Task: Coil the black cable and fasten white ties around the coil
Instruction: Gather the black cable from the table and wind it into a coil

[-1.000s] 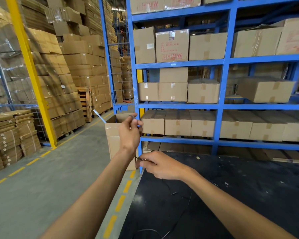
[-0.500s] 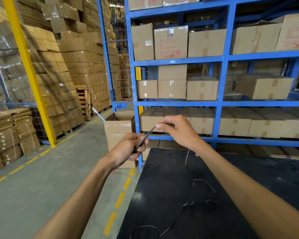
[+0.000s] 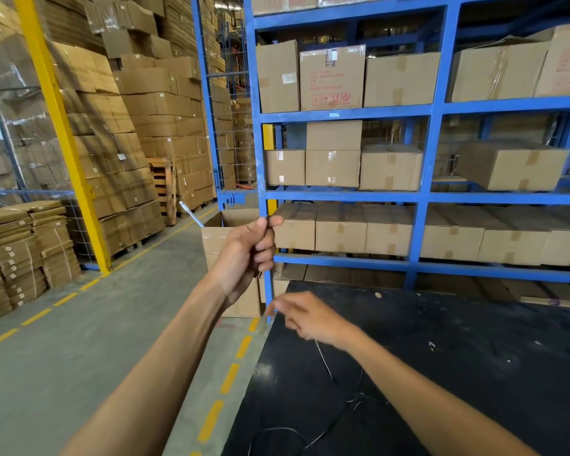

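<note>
My left hand (image 3: pixel 249 250) is raised in front of the blue rack and grips a bunch of thin black cable between thumb and curled fingers. A strand drops from it toward my right hand (image 3: pixel 305 319), which is blurred, lower down over the table's near-left corner, fingers pinching the strand. The rest of the black cable (image 3: pixel 329 419) trails loose across the black table (image 3: pixel 458 373). A white tie (image 3: pixel 191 214) sticks up behind my left hand, by an open box.
An open cardboard box (image 3: pixel 224 235) stands on the floor beside the table's far-left corner. A blue rack (image 3: pixel 422 195) full of cartons rises behind the table. The grey aisle floor (image 3: pixel 79 357) with yellow dashes lies to the left, with stacked cartons beyond.
My left hand rose with the cable bunch. My right hand dropped from up near the rack down to the table's corner, running along the strand.
</note>
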A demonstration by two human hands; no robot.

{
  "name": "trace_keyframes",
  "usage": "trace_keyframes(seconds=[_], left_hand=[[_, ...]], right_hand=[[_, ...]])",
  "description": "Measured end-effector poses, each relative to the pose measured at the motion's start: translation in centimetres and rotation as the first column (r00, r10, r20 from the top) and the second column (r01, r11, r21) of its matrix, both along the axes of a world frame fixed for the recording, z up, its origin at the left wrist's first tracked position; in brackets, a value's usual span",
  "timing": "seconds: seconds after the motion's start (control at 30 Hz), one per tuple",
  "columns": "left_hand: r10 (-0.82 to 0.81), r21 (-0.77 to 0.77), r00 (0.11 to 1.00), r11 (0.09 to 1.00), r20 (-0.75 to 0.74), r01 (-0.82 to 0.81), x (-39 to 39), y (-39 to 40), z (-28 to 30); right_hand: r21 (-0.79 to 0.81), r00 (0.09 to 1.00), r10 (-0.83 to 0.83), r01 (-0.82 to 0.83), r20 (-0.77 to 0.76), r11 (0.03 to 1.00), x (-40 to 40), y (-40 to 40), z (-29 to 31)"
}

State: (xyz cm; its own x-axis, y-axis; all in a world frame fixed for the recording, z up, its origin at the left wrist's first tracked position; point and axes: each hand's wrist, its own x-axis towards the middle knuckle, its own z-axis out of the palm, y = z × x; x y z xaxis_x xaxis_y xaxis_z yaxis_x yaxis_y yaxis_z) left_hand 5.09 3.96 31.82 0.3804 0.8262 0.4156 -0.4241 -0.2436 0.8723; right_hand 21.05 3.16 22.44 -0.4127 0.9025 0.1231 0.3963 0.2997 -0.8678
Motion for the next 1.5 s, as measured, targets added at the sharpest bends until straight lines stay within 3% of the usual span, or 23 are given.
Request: trace_keyframes(seconds=[0.07, 0.17, 0.27, 0.37, 0.53, 0.67, 0.7, 0.77, 0.87, 0.93, 1.0, 1.07, 1.13, 1.23, 1.3, 1.33, 1.43, 1.5], left_hand=[[0.194, 0.021, 0.981, 0.981, -0.018, -0.194, 0.3, 1.0, -0.9], [0.503, 0.161, 0.852, 0.861, -0.143, -0.482, 0.0, 2.0, -2.6], [0.630, 0.320, 0.728, 0.772, -0.270, -0.549, -0.6, 2.3, -3.7], [0.590, 0.408, 0.653, 0.805, -0.474, -0.431, -1.1, 2.2, -4.1], [0.248, 0.179, 0.761, 0.968, -0.599, -0.175, -0.8, 1.5, -3.3], [0.048, 0.027, 0.891, 0.999, -0.451, -0.039, 0.0, 0.8, -1.6], [0.003, -0.015, 0.933, 1.000, -0.360, -0.009, 0.0, 0.7, -1.2], [-0.061, -0.038, 0.985, 0.998, -0.163, 0.056, -0.1, 0.7, -0.7], [-0.067, 0.023, 0.995, 0.998, 0.075, 0.065, 0.4, 1.1, 0.0], [0.031, 0.054, 0.986, 0.998, 0.164, -0.040, 0.7, 1.8, 0.3], [0.198, 0.116, 0.969, 0.969, 0.146, -0.216, 0.6, 2.6, 0.4], [0.455, 0.280, 0.890, 0.857, -0.014, -0.433, -0.1, 3.4, 0.3], [0.617, 0.460, 0.762, 0.745, -0.198, -0.484, -1.2, 3.8, -0.1], [0.673, 0.646, 0.564, 0.705, -0.479, -0.292, -2.8, 3.7, -1.5], [0.667, 0.678, 0.473, 0.713, -0.576, -0.181, -3.3, 3.3, -2.4], [0.640, 0.651, 0.485, 0.739, -0.596, -0.175, -3.5, 3.0, -2.8], [0.383, 0.359, 0.722, 0.912, -0.577, -0.197, -3.8, 2.1, -2.9], [0.229, 0.203, 0.825, 0.969, -0.517, -0.142, -3.8, 1.4, -2.2]], right_hand=[[0.043, 0.994, 0.110, -0.109, -0.002, 0.993, -0.8, -1.2, -0.3], [0.215, 0.995, 0.093, -0.099, 0.037, 0.972, -0.5, -2.1, 1.3], [0.394, 0.986, 0.036, -0.099, 0.165, 0.914, 0.2, -2.1, 3.6], [0.488, 0.976, -0.105, -0.002, 0.192, 0.873, 1.6, -1.4, 5.7], [0.603, 0.932, -0.347, 0.217, 0.106, 0.767, 4.1, 1.7, 7.8], [0.604, 0.894, -0.447, 0.377, -0.037, 0.702, 4.2, 3.9, 6.8], [0.582, 0.889, -0.455, 0.396, -0.050, 0.710, 4.0, 4.1, 6.3], [0.436, 0.922, -0.380, 0.372, -0.072, 0.820, 3.3, 4.2, 5.1], [0.141, 0.982, -0.159, 0.173, -0.106, 0.975, 1.4, 2.9, 3.4], [0.090, 0.998, -0.021, 0.026, -0.057, 0.996, -0.2, 1.6, 2.1], [0.046, 0.994, 0.113, -0.112, -0.016, 0.993, -1.5, 0.1, 1.1], [0.063, 0.984, 0.173, -0.175, 0.026, 0.983, -1.9, -1.0, 0.8], [0.216, 0.992, 0.100, -0.116, 0.082, 0.969, -1.3, -1.4, 1.7], [0.403, 0.994, -0.032, -0.013, 0.105, 0.915, 0.3, -1.0, 4.5], [0.456, 0.991, -0.071, 0.011, 0.114, 0.890, 1.2, -0.4, 6.6], [0.474, 0.990, -0.087, 0.024, 0.112, 0.880, 1.5, -0.1, 7.5], [0.537, 0.977, -0.188, 0.107, 0.097, 0.837, 2.0, 1.2, 9.9], [0.556, 0.975, -0.220, 0.166, 0.032, 0.815, 2.0, 2.2, 10.8]])
